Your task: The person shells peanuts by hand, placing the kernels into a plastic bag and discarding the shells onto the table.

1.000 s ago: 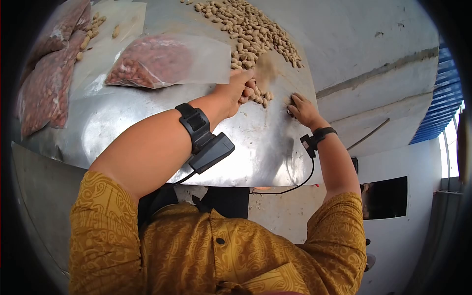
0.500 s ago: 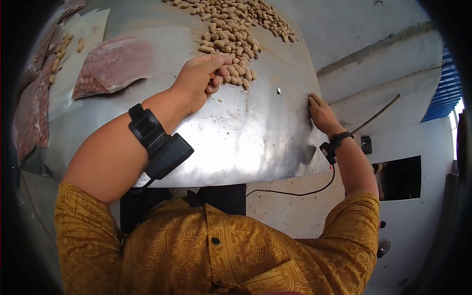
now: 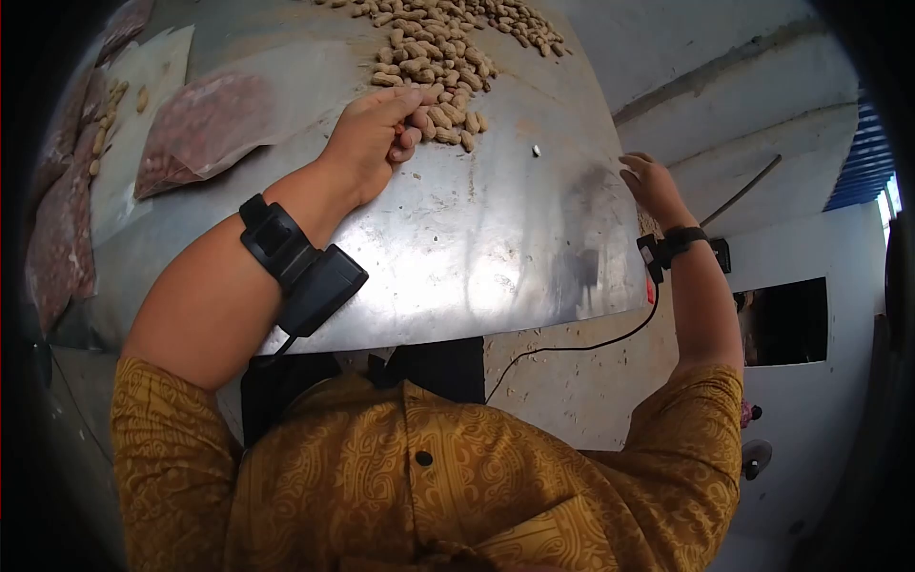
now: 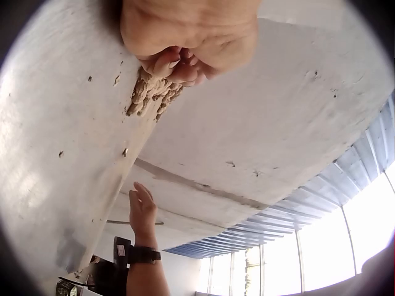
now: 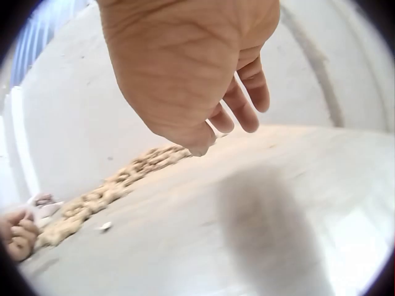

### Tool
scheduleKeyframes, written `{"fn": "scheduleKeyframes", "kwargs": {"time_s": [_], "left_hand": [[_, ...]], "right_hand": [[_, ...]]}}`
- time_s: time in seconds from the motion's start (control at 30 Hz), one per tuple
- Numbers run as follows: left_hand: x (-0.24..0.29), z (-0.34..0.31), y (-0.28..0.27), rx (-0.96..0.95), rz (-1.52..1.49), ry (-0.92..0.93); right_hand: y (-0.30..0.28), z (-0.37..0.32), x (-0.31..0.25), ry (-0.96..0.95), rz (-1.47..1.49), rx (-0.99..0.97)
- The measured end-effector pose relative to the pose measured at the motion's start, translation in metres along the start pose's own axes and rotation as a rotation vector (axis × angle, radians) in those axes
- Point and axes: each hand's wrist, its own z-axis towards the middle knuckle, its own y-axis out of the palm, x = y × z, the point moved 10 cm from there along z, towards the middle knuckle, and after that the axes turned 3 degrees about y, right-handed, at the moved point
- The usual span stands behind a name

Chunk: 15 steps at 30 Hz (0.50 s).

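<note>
My left hand (image 3: pixel 367 141) is curled beside the near end of a pile of unshelled peanuts (image 3: pixel 434 57), with a small reddish thing showing between its fingers. The left wrist view shows those fingers folded toward the palm (image 4: pixel 191 31), with peanuts (image 4: pixel 148 94) just beyond. Over the table's right edge, my right hand (image 3: pixel 658 194) hangs with fingers apart; the right wrist view shows it (image 5: pixel 185 68) loosely bent and holding nothing. A small whitish piece (image 3: pixel 536 151) lies on the metal tabletop (image 3: pixel 457 238) between the hands.
A clear bag of reddish kernels (image 3: pixel 205 124) lies left of my left hand. More filled bags (image 3: pixel 59 243) and a few loose peanuts (image 3: pixel 142 99) are at the far left. A black cable (image 3: pixel 581 347) runs from the right wrist camera across in front of the table.
My right hand has moved off the tabletop, rightward past its edge. The left hand stays curled beside the peanuts; it, the pile and the bag now appear farther left as the head view has shifted.
</note>
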Motion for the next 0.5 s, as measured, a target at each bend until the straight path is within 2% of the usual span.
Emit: {"fn": "scheduleKeyframes", "kwargs": {"time_s": [0.1, 0.17, 0.2, 0.37, 0.5], "left_hand": [[0.002, -0.001, -0.001, 0.006, -0.01, -0.004], [0.003, -0.002, -0.001, 0.009, -0.013, -0.006], [0.004, -0.002, -0.001, 0.01, -0.016, -0.006], [0.008, -0.006, -0.001, 0.029, 0.005, 0.008], [0.009, -0.005, -0.001, 0.037, -0.014, 0.025]], "right_hand": [[0.0, 0.023, -0.101, -0.103, 0.237, -0.071], [0.005, 0.024, -0.156, -0.28, 0.132, -0.098], [0.005, 0.025, -0.171, -0.411, 0.133, 0.009], [0.02, 0.034, -0.143, -0.303, 0.049, -0.037], [0.018, 0.016, -0.062, -0.087, -0.057, -0.045]]}}
